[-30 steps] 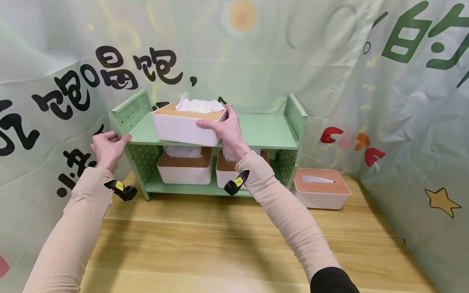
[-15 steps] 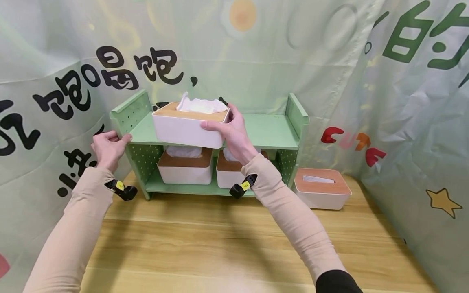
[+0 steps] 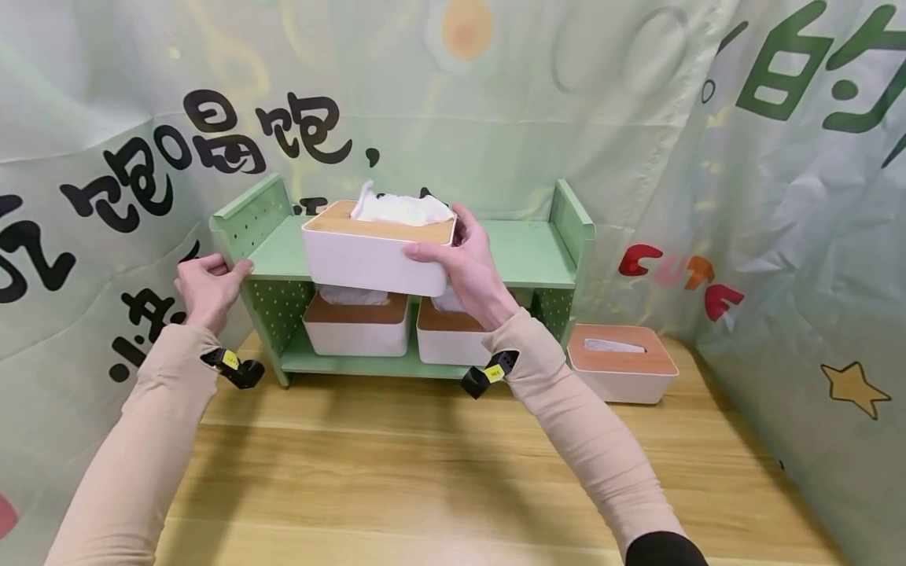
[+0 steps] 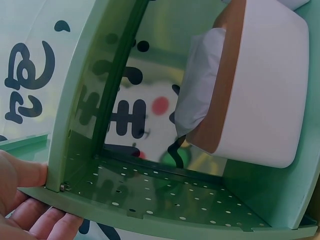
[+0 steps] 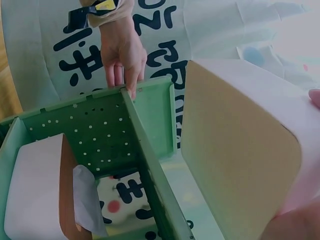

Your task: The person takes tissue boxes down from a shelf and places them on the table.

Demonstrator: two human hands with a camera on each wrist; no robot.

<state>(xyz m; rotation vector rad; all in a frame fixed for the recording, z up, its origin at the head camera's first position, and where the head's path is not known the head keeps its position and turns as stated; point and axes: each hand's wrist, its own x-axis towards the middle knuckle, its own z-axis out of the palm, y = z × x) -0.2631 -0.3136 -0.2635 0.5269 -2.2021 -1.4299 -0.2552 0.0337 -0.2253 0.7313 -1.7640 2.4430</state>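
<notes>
My right hand (image 3: 477,267) grips the right end of a white tissue box (image 3: 375,255), thumb on its front side. The box has a wood-coloured lid with a tissue sticking up. It is held at the front of the green shelf's (image 3: 527,267) upper board, and its underside (image 5: 235,150) shows in the right wrist view. At the shelf's left side, my left hand (image 3: 208,291) holds the front edge, its thumb on the board and its fingers around the outer side. Two similar tissue boxes stand on the lower level, one left (image 3: 357,338) and one right (image 3: 449,346), partly hidden by my right hand and wrist.
Another tissue box (image 3: 623,373) stands on the wooden table (image 3: 396,472), right beside the shelf. A printed cloth (image 3: 467,149) hangs behind and along both sides. The shelf's upper end panels (image 3: 573,228) rise above the upper board.
My right hand has moved the tissue box to the right and somewhat nearer to me, down in the head view. My left hand stays on the shelf's edge.
</notes>
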